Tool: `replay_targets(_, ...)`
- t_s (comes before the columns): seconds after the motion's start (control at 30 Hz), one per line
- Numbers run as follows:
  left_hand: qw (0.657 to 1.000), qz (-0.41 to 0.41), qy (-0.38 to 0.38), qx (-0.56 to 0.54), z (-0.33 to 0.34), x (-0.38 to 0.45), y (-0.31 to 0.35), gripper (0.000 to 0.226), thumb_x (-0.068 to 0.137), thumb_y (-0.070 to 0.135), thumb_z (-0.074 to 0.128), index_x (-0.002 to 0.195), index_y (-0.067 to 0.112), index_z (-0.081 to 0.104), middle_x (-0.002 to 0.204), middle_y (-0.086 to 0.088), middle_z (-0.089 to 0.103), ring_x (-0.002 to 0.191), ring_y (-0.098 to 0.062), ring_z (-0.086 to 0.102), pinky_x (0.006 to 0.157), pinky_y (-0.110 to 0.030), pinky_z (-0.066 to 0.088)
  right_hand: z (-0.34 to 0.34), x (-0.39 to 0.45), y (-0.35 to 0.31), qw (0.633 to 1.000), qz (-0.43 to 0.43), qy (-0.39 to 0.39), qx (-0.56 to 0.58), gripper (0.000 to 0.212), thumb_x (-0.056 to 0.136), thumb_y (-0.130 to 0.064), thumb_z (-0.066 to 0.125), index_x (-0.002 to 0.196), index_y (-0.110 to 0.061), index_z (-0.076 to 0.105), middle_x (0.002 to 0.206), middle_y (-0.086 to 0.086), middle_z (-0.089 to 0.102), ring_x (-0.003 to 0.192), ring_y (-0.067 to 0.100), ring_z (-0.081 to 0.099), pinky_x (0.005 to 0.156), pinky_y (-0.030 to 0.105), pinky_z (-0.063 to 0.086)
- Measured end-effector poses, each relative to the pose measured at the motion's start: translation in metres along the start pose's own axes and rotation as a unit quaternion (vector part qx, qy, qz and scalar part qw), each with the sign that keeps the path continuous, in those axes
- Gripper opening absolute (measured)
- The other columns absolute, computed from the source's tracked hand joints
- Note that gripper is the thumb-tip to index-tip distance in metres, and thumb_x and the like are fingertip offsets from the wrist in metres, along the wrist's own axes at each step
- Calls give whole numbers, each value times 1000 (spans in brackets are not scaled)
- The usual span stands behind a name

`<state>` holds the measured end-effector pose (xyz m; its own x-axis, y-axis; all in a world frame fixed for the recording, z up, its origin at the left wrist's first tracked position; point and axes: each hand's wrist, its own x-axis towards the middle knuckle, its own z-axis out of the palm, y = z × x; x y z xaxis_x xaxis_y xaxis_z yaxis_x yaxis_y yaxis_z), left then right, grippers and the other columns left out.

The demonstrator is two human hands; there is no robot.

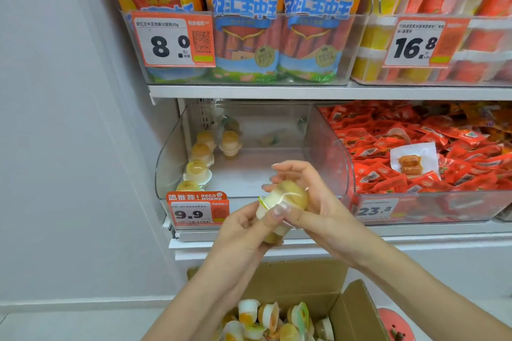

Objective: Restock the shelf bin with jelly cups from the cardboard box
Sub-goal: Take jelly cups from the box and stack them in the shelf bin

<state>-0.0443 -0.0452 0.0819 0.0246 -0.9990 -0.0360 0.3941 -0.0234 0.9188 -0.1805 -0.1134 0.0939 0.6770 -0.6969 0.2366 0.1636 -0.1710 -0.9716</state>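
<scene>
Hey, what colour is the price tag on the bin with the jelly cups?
Orange-red with a white panel, price tag on the bin, head view.

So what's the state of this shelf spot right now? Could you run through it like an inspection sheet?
Surface: white shelf above, clear shelf bin below with a 9.9 price tag.
Job's things: a few jelly cups along the bin's left side; more in the open cardboard box below.
Clutter: nothing seen.
Grippers: left hand and right hand both hold jelly cups in front of the bin.
Cables: nothing seen.
Surroundings: red snack packets in the next bin, sausage bags on the upper shelf, grey wall at left.
</scene>
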Motion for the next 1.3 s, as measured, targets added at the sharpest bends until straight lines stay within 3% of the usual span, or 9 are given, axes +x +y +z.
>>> replay_targets(0.2,989,-107,-7,-106,-6,-4,0,48,62,40,79,91,2,75,106,-25,68,98,-28,67,79,-34,58,-23,-4,-13,966,46,-152,-206,58,84,-23,71,133,-33,42,131,-7,50,115,10,53,97,29,44)
replay_targets(0.4,966,-174,-35,-187,-10,-10,9,72,39,31,95,98,-4,73,110,-27,66,98,-35,68,68,-35,59,-16,-3,-10,977,37,-107,-180,58,64,-14,85,115,-28,61,111,-4,64,104,14,61,91,25,48)
replay_targets(0.47,976,-174,-6,-131,-11,-10,20,73,59,50,81,111,1,68,115,-23,66,103,-34,66,77,-40,58,-12,2,-14,983,25,-62,-174,56,62,-13,86,112,-25,65,104,-7,67,94,9,64,82,21,51)
replay_targets(0.53,986,-133,104,7,-21,-6,32,67,70,62,58,108,7,64,107,-16,69,95,-30,69,77,-41,57,-11,21,-21,982,9,19,-185,54,61,-9,87,109,-22,66,100,-8,69,87,5,64,76,20,52)
replay_targets(0.67,904,13,303,300,-52,0,54,30,86,49,56,90,19,56,90,-5,65,81,-19,64,74,-36,50,-16,102,-16,939,30,90,-330,54,60,-22,89,109,-21,66,103,-7,66,89,6,61,78,19,47)
replay_targets(0.9,813,27,275,512,-84,14,40,27,85,37,61,102,28,42,91,6,54,80,-16,62,70,-37,51,-12,204,65,866,128,-17,-483,32,69,-24,82,94,-24,62,88,-11,60,85,11,60,61,19,42)
replay_targets(1.1,804,45,270,528,-95,19,43,26,87,36,60,106,30,43,88,7,52,82,-12,58,66,-30,48,-13,221,109,834,110,-14,-540,33,72,-34,77,96,-19,62,96,-1,65,95,21,62,65,19,38)
replay_targets(1.17,800,46,269,535,-94,20,42,25,88,36,59,105,29,42,87,5,51,80,-11,58,62,-26,44,-13,218,113,845,94,9,-526,46,73,-29,79,111,-13,60,111,5,65,103,24,59,76,25,37)
replay_targets(1.3,782,51,269,559,-88,22,41,26,88,38,57,106,30,40,94,7,47,82,-12,54,65,-27,46,-14,215,120,888,99,72,-444,69,64,-22,87,121,-9,51,115,8,62,100,20,56,69,18,33)
